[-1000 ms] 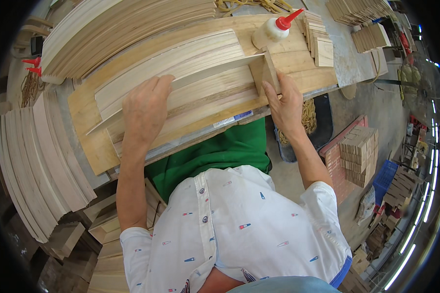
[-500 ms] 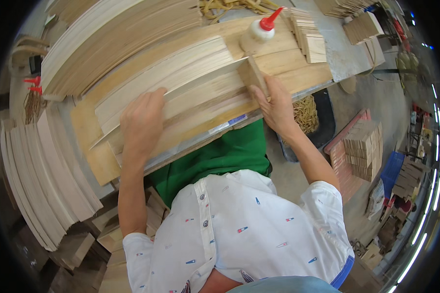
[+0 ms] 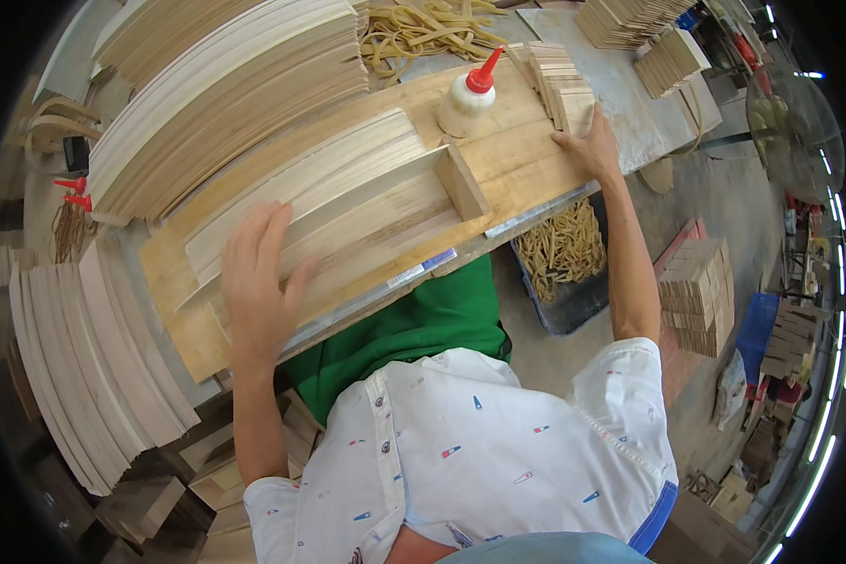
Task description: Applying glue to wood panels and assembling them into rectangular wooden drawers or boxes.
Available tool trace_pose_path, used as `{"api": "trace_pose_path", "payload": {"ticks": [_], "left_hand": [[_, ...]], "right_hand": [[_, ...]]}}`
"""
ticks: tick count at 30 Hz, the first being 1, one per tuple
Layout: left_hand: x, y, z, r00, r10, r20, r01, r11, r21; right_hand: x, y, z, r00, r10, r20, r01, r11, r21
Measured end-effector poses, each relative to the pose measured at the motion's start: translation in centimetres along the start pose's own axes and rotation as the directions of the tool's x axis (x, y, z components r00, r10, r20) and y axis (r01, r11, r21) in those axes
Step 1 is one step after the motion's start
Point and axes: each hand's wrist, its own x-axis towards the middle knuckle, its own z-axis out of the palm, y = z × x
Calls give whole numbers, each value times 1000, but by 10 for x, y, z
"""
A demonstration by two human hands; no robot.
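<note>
My left hand (image 3: pixel 258 277), fingers spread, is over the left part of a partly joined wooden frame, near its thin upright long strip (image 3: pixel 348 199). A short wooden end board (image 3: pixel 462 185) stands upright at the frame's right end, against that strip. My right hand (image 3: pixel 594 150) is at a row of small wooden boards (image 3: pixel 553 80). Its thumb and fingers lie on either side of the nearest small board (image 3: pixel 573 108); some fingertips are hidden. A white glue bottle (image 3: pixel 462 105) with a red nozzle stands between the frame and that row.
Long thin boards are stacked behind the wooden work board (image 3: pixel 526 150), and another stack (image 3: pixel 94 348) lies at the left. Tan strips (image 3: pixel 423 38) lie at the back. Below the bench edge is a dark bin (image 3: pixel 573 315) of tan scraps. A fan (image 3: pixel 794 141) stands right.
My right hand has left the end board and moved right to the row of small boards. The end board stays standing in the frame. My left hand has loosened, its fingers spreading.
</note>
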Motion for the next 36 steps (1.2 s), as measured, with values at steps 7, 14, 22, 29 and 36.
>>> {"api": "trace_pose_path", "payload": {"ticks": [7, 14, 22, 29, 36], "left_hand": [[-29, 22, 13, 994, 30, -106, -44, 991, -130], [-18, 88, 46, 978, 108, -177, -181, 859, -479], [-45, 54, 33, 930, -152, -334, -9, 900, -435], [-160, -35, -31, 384, -709, -592, 574, 685, -448], [-159, -63, -20, 491, -804, -337, 683, 595, -423]], "right_hand": [[3, 17, -21, 992, 121, -31, -110, 964, 243], [-146, -162, -131, 992, -75, 101, -83, 209, 974], [-197, -239, -102, 798, -540, 268, -201, 180, 963], [-126, -206, -104, 932, -361, -12, 256, 636, 728], [-121, -184, -71, 903, -363, 229, 70, 651, 756]]}}
